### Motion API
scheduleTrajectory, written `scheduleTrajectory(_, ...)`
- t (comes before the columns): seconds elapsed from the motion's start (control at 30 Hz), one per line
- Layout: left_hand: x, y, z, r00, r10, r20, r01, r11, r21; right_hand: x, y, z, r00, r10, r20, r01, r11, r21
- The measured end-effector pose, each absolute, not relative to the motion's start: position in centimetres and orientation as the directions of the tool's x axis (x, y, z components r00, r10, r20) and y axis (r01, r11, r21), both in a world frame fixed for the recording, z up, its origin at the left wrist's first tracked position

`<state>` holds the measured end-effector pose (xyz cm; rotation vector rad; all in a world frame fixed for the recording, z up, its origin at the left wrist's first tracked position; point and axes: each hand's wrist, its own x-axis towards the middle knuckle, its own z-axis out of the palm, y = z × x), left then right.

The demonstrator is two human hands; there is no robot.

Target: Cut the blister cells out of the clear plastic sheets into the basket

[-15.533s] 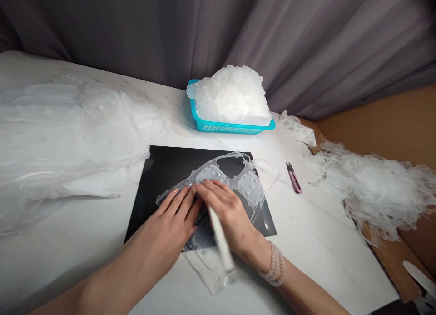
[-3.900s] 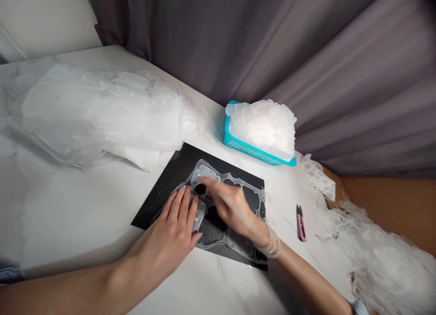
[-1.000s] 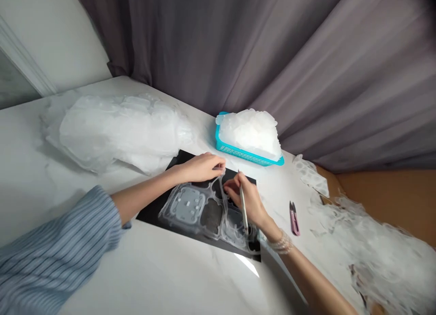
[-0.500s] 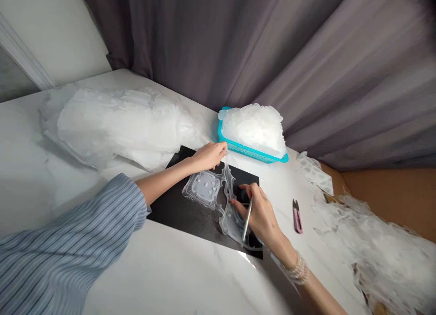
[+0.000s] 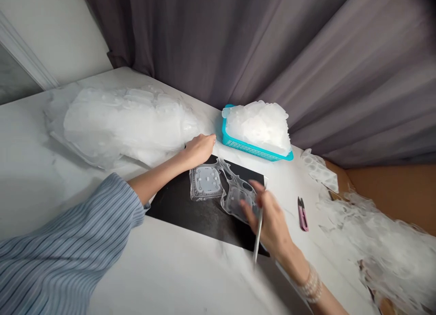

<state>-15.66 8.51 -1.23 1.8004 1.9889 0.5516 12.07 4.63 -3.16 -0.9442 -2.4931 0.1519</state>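
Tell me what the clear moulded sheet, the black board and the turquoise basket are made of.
The clear moulded sheet looks like thin, glossy, see-through plastic. The black board seems plastic or coated card; unclear. The turquoise basket looks like glossy moulded plastic with lattice walls.

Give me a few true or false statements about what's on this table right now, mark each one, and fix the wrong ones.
1. The right hand holds a thin pale stick. True.
2. The left hand grips the pink snips. False: the snips lie on the marble table, right of the black sheet, and the left hand is near the sheet's far edge.
3. A clear moulded sheet lies on the black sheet. True.
4. The teal basket is heaped with clear moulded pieces. True.
5. The blue striped sleeve is on the right arm. False: it is on the left arm, and the right wrist wears a beaded bracelet.
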Motion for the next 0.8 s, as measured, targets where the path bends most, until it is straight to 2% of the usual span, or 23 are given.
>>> scheduleTrajectory(0.13,-16.4,8.1,-1.3,-0.089,0.996,-0.021,0.883,0.089,0.460,12.0,1.4,-4.1,-0.830,0.487,0.272,0.416,0.865,-0.279)
scheduleTrajectory(0.33,-15.4,4.1,-0.9,0.058,0.986,0.153,0.928,-0.110,0.356,16.6,4.6,-4.4,-0.875,0.455,0.162,0.394,0.866,-0.308)
scheduleTrajectory(0.4,-15.2,1.4,-1.6,0.190,0.967,0.170,0.908,-0.239,0.344,18.4,5.9,-4.1,-0.856,0.494,0.149,0.425,0.839,-0.340)
scheduleTrajectory(0.53,-15.3,-3.7,-4.2,0.442,0.878,0.182,0.818,-0.478,0.319,20.5,7.0,-4.0,-0.741,0.659,0.132,0.542,0.703,-0.461)
scheduleTrajectory(0.63,-15.2,-5.6,-5.2,0.478,0.860,0.176,0.799,-0.509,0.319,20.0,5.8,-3.6,-0.651,0.736,0.185,0.543,0.622,-0.564)
scheduleTrajectory(0.8,-14.3,-6.2,-4.4,0.536,0.829,0.160,0.774,-0.558,0.299,15.5,2.1,-1.7,-0.390,0.885,0.253,0.540,0.442,-0.716)
